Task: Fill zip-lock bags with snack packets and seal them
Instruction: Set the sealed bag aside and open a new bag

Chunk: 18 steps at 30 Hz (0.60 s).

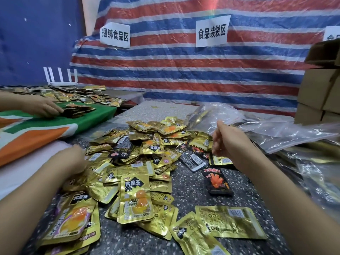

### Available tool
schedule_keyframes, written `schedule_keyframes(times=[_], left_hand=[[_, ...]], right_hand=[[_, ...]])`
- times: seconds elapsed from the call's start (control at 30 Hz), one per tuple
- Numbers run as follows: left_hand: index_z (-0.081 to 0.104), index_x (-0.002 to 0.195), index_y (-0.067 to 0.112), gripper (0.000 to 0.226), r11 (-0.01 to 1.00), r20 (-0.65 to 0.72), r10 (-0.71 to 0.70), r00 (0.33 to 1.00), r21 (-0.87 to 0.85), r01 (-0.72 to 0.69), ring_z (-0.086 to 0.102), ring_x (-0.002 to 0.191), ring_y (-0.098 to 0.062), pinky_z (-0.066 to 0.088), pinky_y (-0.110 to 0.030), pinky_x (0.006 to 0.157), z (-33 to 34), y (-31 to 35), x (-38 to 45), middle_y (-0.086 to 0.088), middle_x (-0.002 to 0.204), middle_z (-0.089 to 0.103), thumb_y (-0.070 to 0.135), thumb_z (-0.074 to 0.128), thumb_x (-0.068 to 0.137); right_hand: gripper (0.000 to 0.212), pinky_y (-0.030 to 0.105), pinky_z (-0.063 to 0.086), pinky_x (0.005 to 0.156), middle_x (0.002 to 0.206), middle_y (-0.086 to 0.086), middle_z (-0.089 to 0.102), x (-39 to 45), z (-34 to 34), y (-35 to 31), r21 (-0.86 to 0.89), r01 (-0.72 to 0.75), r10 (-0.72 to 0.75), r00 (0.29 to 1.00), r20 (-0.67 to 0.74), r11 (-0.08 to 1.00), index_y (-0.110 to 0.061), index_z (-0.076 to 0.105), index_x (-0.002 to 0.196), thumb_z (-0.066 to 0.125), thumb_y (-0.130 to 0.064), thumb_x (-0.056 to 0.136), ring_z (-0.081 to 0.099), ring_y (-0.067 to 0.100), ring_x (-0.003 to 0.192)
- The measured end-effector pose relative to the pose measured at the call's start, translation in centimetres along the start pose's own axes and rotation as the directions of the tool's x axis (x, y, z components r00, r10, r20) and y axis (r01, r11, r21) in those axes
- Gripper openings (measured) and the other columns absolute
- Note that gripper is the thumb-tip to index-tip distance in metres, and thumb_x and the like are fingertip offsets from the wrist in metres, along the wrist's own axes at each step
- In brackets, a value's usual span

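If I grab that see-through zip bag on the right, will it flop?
Probably yes. The clear zip-lock bag lies wrinkled and sagging over what is under it, so it looks thin and floppy. It seems very light, and its glossy plastic may slip between fingers. It should not roll or break.

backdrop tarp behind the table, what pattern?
Red, white and blue horizontal stripes on the tarp, seen in the head view.

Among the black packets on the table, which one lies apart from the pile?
The black packet with the orange picture, below the right hand. It lies alone on bare table; the other black ones sit within the gold pile.
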<state>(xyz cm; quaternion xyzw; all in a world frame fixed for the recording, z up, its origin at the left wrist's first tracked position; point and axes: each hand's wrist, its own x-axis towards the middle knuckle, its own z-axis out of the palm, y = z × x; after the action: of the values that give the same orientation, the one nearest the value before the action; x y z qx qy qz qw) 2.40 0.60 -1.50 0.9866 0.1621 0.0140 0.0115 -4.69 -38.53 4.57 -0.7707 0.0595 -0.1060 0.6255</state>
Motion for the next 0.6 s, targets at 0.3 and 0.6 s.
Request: schedule_keyframes(times=[0.3,0.6], left_hand=[[0.058,0.088,0.017,0.017,0.999,-0.177,-0.011,0.984,-0.047,0.003,0.058,0.094,-0.030,0.048,-0.033,0.073,-0.2,-0.6,-0.3,-0.007,0.098,0.060,0.032,0.057,0.095],[0.064,0.105,0.007,0.025,1.000,-0.183,0.010,0.983,-0.016,-0.014,0.059,0.085,-0.031,0.049,-0.035,0.070,-0.1,-1.9,-0.1,-0.011,0.095,0.062,0.013,0.040,0.100]], right_hand=[[0.046,0.028,0.044,0.049,0.048,0.004,0.053,-0.2,-0.2,0.1,-0.042,0.029,-0.027,0.999,0.036,0.999,-0.008,0.054,0.072,0.041,-0.035,0.107,0.055,0.015,0.044],[0.044,0.028,0.042,0.050,0.048,0.005,0.054,-0.4,0.0,0.2,-0.087,0.033,-0.028,0.998,0.062,0.996,-0.007,0.055,0.073,0.044,-0.034,0.106,0.055,0.017,0.047]])
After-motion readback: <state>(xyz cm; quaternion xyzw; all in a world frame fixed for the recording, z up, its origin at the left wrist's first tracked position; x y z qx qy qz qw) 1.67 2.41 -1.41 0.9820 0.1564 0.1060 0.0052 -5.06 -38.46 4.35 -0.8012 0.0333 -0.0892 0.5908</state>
